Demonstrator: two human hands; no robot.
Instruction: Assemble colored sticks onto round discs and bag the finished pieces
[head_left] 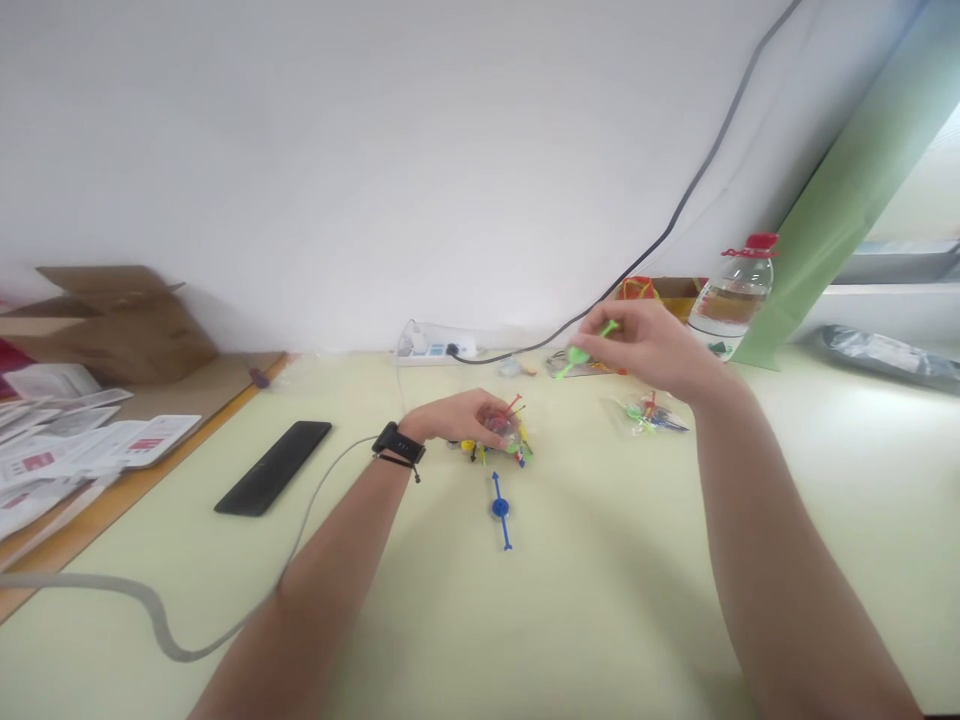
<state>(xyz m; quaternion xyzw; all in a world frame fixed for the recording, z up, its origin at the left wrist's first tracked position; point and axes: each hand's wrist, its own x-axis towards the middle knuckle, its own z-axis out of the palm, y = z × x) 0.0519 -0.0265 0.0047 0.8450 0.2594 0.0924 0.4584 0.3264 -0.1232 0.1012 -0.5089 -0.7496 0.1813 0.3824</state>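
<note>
My right hand (630,345) is raised above the table near the wall, pinching a bright green arrow spinner (577,356) with a round hub. Lower and to the left, my left hand (480,415) curls over a small cluster of arrow spinners (517,437) in red, yellow, green and blue; its fingers partly hide them. Just in front of that cluster, a single blue arrow spinner (500,508) lies flat on the table. A clear plastic bag (649,412) with more coloured spinners rests to the right, below my right hand.
A black phone-like slab (274,468) and a grey cable (161,620) lie on the left, beside white cards (150,440) and a cardboard box (112,320). A power strip (435,346) sits by the wall. At the right back stands a large red-capped bottle (735,290).
</note>
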